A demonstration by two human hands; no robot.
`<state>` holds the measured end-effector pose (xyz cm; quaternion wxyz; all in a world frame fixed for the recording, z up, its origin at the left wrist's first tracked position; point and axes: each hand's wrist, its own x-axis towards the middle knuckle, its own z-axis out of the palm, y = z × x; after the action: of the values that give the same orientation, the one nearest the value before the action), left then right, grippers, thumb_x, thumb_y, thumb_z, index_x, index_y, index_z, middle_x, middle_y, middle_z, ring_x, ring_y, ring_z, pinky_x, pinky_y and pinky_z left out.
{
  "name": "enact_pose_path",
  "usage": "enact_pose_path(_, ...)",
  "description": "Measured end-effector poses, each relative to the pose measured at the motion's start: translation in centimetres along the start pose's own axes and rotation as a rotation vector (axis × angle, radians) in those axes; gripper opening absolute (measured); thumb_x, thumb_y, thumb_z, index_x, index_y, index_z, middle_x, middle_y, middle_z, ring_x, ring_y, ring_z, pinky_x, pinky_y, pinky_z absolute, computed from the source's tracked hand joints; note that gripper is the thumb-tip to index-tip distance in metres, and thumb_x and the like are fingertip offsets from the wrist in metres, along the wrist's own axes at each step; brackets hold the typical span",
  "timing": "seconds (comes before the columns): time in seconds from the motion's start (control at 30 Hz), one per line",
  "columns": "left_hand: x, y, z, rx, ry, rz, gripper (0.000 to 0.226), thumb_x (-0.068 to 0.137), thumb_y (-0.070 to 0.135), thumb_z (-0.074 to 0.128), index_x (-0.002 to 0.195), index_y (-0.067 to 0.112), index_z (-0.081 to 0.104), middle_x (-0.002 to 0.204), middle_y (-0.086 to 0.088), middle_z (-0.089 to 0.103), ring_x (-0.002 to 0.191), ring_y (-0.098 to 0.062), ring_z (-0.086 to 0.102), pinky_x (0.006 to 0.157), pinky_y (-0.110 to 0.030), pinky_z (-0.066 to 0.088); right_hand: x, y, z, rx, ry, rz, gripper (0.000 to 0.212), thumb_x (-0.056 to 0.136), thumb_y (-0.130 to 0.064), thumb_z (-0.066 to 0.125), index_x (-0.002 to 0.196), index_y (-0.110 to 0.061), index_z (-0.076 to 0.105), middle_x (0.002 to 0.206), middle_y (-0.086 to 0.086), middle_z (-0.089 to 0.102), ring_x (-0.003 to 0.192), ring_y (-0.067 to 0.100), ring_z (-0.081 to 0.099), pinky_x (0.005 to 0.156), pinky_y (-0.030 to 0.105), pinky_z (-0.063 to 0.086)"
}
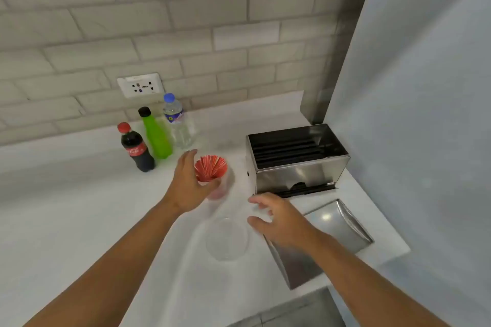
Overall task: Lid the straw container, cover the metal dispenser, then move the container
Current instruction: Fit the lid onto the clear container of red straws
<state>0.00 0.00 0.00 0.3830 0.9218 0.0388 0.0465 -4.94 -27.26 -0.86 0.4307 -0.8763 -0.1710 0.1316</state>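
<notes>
Left grip (190, 183) curls around one straw container (212, 175) on the counter (79, 194). Right grip (276, 218), released, hovers beside one clear lid (228, 239); beyond it one open metal dispenser (297, 159), and three bottles (156, 135) beyond the left grip.

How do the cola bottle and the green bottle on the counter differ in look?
The cola bottle is dark, almost black, while the green bottle is bright green. The cola bottle has a red cap and a red label; the green bottle has a black cap and no label that I can see. The cola bottle stands nearer the camera, the green bottle behind it. Both stand upright, capped, on the white counter.
</notes>
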Motion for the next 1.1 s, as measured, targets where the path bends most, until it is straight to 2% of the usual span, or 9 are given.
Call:
enact_pose_path(0.1,1.0,-1.6,0.3,-0.043,-0.099,-0.084,0.122,0.077,0.047,0.088,0.164,0.009,0.011,0.171,-0.013,0.019,0.156,-0.03,0.026,0.122,-0.036,0.024,1.5,-0.2,2.6,-0.131,-0.091,-0.004,0.057,0.092,-0.044,0.07,0.143,-0.021,0.059,0.144,-0.01,0.056,0.13,0.007,0.054,0.11,0.022,0.039)
enact_pose_path(0.17,1.4,-2.3,0.7,-0.096,-0.14,-0.104,0.128,0.073,0.052,0.09,0.165,0.011,0.01,0.169,-0.011,0.026,0.153,-0.028,0.034,0.121,-0.036,0.029,2.2,-0.3,4.3,-0.215,-0.168,0.011,0.065,0.092,-0.045,0.071,0.149,-0.018,0.053,0.155,-0.004,0.047,0.143,0.012,0.044,0.117,0.022,0.031)
enact_pose_path(0.3,1.6,-3.2,1.0,-0.204,-0.11,-0.078,0.131,0.059,0.067,0.089,0.16,0.018,0.022,0.141,0.009,0.047,0.126,-0.013,0.052,0.103,-0.026,0.037,2.7,-0.1,6.6,-0.396,-0.352,0.057,0.094,0.086,-0.064,0.067,0.162,-0.021,0.03,0.175,-0.003,0.009,0.16,0.016,0.006,0.125,0.034,0.016)
enact_pose_path(0.4,1.4,-4.3,1.1,-0.251,-0.094,-0.062,0.125,0.055,0.067,0.091,0.153,0.02,0.031,0.138,0.011,0.054,0.121,-0.012,0.059,0.101,-0.028,0.045,2.6,-0.1,8.3,-0.553,-0.39,0.028,0.106,0.081,-0.071,0.067,0.162,-0.018,0.023,0.176,0.003,-0.002,0.16,0.025,-0.005,0.126,0.042,0.009)
enact_pose_path(0.5,1.2,-5.2,1.2,-0.331,-0.107,-0.069,0.116,0.054,0.06,0.097,0.147,0.023,0.038,0.133,0.01,0.061,0.117,-0.01,0.065,0.098,-0.03,0.054,2.3,-0.2,9.1,-0.623,-0.343,-0.024,0.103,0.08,-0.071,0.068,0.156,-0.014,0.03,0.173,0.01,0.009,0.158,0.032,0.005,0.127,0.046,0.013)
enact_pose_path(0.67,0.5,-5.8,1.5,-0.397,-0.113,-0.067,0.107,0.055,0.052,0.099,0.142,0.03,0.041,0.129,0.015,0.061,0.111,0.009,0.064,0.085,-0.01,0.055,1.3,-1.5,8.5,-0.615,-0.314,-0.054,0.098,0.081,-0.069,0.063,0.156,-0.016,0.029,0.172,0.008,0.012,0.156,0.033,0.011,0.127,0.045,0.01)
enact_pose_path(0.83,-0.4,-4.8,1.3,-0.468,-0.027,-0.086,0.091,0.062,0.047,0.099,0.138,0.029,0.053,0.128,0.011,0.069,0.113,-0.005,0.069,0.095,-0.031,0.059,-1.0,-3.9,4.6,-0.354,-0.152,-0.01,0.095,0.076,-0.075,0.055,0.156,-0.029,0.03,0.168,-0.011,0.017,0.148,0.022,0.03,0.121,0.036,0.03)
enact_pose_path(0.93,-1.6,-3.1,0.0,-0.467,-0.015,-0.04,0.083,0.058,0.063,0.093,0.129,0.047,0.052,0.123,0.032,0.065,0.111,0.008,0.065,0.085,-0.012,0.053,-2.6,-4.2,0.7,-0.224,-0.081,0.027,0.088,0.078,-0.075,0.055,0.152,-0.03,0.042,0.164,-0.024,0.013,0.141,0.01,0.043,0.115,0.031,0.039)
enact_pose_path(1.1,-3.3,0.2,-1.8,-0.496,-0.073,0.058,0.074,0.066,0.055,0.085,0.13,0.048,0.05,0.124,0.03,0.065,0.114,0.005,0.064,0.086,-0.009,0.051,-3.6,-4.3,-5.4,-0.283,-0.027,0.005,0.086,0.075,-0.085,0.053,0.14,-0.03,0.062,0.147,-0.026,0.035,0.125,0.0,0.051,0.104,0.024,0.043)
